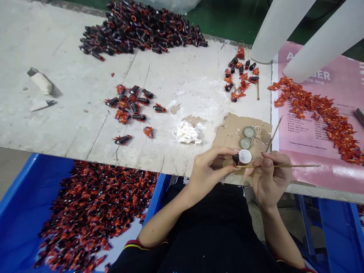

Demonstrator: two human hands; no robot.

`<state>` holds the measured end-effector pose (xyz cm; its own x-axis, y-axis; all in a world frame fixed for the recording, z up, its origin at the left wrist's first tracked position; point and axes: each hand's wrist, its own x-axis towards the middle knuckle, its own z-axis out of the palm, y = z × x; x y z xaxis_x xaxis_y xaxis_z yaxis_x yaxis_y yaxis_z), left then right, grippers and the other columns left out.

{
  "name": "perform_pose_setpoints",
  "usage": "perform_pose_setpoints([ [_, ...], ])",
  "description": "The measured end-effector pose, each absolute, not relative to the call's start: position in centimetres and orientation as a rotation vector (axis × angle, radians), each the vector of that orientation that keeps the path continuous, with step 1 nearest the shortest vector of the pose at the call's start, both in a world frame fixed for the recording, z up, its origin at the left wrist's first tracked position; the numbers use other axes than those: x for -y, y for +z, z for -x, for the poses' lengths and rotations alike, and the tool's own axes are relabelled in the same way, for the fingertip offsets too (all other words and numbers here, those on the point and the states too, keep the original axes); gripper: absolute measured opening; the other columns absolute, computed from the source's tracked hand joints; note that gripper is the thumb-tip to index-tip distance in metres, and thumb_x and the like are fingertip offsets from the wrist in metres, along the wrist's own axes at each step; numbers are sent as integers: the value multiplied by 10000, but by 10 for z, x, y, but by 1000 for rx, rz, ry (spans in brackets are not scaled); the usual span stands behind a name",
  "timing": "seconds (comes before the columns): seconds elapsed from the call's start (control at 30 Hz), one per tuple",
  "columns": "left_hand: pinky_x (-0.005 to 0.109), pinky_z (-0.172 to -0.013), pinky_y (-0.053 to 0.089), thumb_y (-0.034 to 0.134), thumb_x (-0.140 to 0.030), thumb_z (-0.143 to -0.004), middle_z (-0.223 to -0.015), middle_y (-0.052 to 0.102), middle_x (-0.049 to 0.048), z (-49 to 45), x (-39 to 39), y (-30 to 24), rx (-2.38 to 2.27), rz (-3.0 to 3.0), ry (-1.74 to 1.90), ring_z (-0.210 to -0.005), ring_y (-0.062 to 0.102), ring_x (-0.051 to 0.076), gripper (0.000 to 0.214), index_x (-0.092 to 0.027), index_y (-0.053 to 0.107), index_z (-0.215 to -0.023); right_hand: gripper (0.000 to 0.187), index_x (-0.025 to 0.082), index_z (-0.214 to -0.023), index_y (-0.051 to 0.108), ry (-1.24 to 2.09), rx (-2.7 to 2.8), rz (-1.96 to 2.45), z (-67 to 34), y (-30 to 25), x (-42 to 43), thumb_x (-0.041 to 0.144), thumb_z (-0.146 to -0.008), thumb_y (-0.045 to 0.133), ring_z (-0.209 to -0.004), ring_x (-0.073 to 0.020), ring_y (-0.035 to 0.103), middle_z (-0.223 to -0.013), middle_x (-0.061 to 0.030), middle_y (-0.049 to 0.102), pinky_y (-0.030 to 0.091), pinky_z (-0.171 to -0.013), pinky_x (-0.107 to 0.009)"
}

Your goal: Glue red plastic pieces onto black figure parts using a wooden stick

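Observation:
My left hand pinches a small black part with orange bits between thumb and fingers, just above the table's front edge. In my right hand is a thin wooden stick, lying level, its left end touching the black part. A second thin stick slants up from the right fingers; whether they grip it I cannot tell. Close beyond the hands, a small white round cap and two crimped bottle caps with pale contents sit on a cardboard piece.
Black parts are heaped at the back, with smaller clusters nearer. Orange parts lie on a pink sheet at right, below white cylinders. A crumpled tissue is mid-table. A blue bin holds many parts.

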<state>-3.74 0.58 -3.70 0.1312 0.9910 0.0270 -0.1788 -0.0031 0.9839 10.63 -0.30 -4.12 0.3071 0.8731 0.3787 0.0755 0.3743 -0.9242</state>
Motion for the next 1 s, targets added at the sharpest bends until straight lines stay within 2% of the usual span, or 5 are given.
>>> perform_pose_setpoints([
  [0.27, 253, -842, 630, 765, -150, -764, -1020, 765, 44, 37, -5, -38, -961, -1156, 1218, -945, 739, 193, 196, -179, 713, -951, 39, 266, -875, 682, 667, 1148, 1070, -107, -41, 3, 291, -888, 655, -445, -97, 521, -602, 39, 548, 377, -379, -220],
  [0.37, 276, -827, 641, 781, -219, -762, -1006, 768, 53, 37, -5, -37, -986, -1139, 1196, -921, 744, 207, 197, -177, 718, -944, 28, 281, -882, 684, 728, 1114, 1062, -106, -42, 2, 285, -885, 657, -409, -94, 510, -591, 50, 521, 376, -367, -226],
  [0.73, 260, -821, 634, 803, -203, -732, -977, 766, 44, 36, -5, -40, -983, -1118, 1200, -889, 739, 182, 225, -180, 721, -940, 18, 284, -875, 661, 753, 1065, 1018, -106, -45, 3, 281, -888, 648, -391, -102, 507, -619, 60, 557, 450, -396, -252],
  [0.9, 240, -811, 629, 794, -174, -738, -985, 764, 40, 37, -3, -40, -997, -1131, 1220, -888, 738, 175, 215, -183, 722, -940, 10, 278, -876, 667, 760, 1068, 1039, -106, -46, 4, 279, -882, 659, -406, -99, 518, -575, 65, 510, 423, -376, -223],
  [1.0, 263, -820, 633, 797, -199, -739, -975, 763, 41, 37, -2, -40, -1015, -1127, 1214, -881, 738, 180, 221, -183, 720, -945, 37, 280, -890, 669, 796, 1053, 1010, -106, -45, 2, 310, -893, 646, -370, -79, 471, -592, 64, 519, 375, -330, -206],
])
